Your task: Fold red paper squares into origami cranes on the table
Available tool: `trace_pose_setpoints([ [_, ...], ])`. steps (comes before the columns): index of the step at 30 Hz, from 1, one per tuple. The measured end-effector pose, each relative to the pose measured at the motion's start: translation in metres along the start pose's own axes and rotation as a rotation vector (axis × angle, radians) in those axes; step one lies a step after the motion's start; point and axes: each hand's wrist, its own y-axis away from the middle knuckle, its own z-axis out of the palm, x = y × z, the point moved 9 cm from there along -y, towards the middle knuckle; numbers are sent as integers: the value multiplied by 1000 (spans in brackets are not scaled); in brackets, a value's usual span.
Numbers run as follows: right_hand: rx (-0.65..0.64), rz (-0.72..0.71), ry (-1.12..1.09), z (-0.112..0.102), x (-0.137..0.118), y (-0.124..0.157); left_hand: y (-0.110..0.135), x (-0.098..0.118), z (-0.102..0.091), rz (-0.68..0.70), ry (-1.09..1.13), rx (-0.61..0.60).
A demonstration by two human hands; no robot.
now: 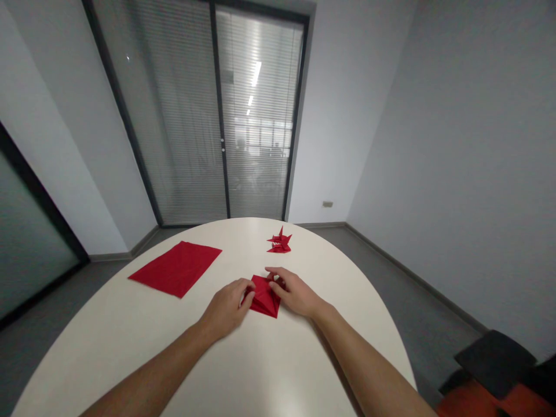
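Observation:
A small folded piece of red paper [266, 300] lies on the white table in front of me, with crease lines running to its near corner. At its left edge, my left hand [229, 306] is closed, thumb and fingertips pinching the paper. My right hand [299, 292] grips the upper right part between its thumb and curled fingers, the index finger stretched past the far edge. Its fingertips partly cover that side. Beyond my hands sit pointed red origami pieces [280, 243], grouped close together.
A larger flat sheet of red paper [178, 269] lies to the left on the round white table [243, 370]. Behind the table stand a glass door with blinds [260, 174] and pale walls. A black and red chair [495, 365] is at the lower right.

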Motion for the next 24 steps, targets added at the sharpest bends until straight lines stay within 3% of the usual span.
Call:
trace_pose_setpoints([
  [7,-26,-49,44,-3,-6,0,1,-1,2,8,-6,-10],
  [24,-49,-16,85,-4,-3,0,-1,-10,1,-42,29,9],
])
